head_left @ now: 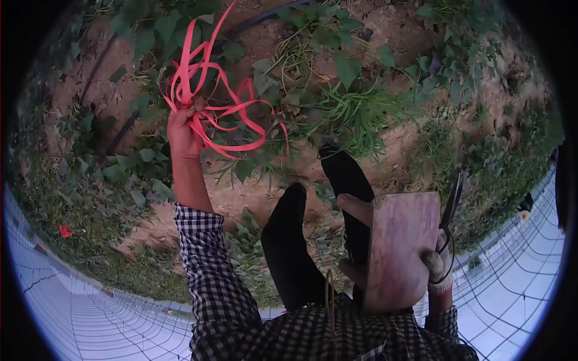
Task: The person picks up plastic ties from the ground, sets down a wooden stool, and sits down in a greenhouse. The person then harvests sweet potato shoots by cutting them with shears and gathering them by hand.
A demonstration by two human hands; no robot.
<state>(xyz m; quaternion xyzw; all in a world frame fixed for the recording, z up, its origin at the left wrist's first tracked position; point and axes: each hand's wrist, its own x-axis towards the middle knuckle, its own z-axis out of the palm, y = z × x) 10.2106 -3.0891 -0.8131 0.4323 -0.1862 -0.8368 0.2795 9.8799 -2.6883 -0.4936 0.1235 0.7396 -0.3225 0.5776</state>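
My bare left hand (188, 127) is closed round a bunch of pink ribbon (248, 114), whose loops hang out above and to the right of the fist. At the lower right, my right hand (441, 265) wears a light glove. It grips a flat wooden board (402, 249) with peg-like legs on its left side, the thumb lying on the board's face. Dark scissors (453, 210) are at the same hand, their blades pointing up and a handle loop round the fingers. Part of the right hand is hidden behind the board.
Green vines (138, 42) and a grass clump (361, 114) grow on brown soil (259, 39). My dark boots (289, 240) stand below the middle. Wire mesh (500, 301) curves along the lower edges. A red flower-like spot (64, 230) shows at left.
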